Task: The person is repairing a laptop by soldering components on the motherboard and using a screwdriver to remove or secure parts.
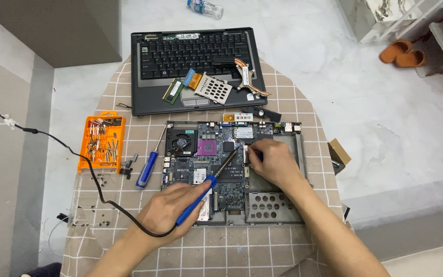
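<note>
While we look down from the head camera, our left hand [173, 208] wraps its fingers around a blue soldering iron [208, 184], its tip angled over the motherboard [216, 164] lying on the checked table [206, 251]. Our right hand [275, 161] pinches a small part [247, 151] at the board's middle. A blue screwdriver [148, 166] and an orange bit case [101, 142] lie to the left; a keyboard [196, 51] sits beyond.
</note>
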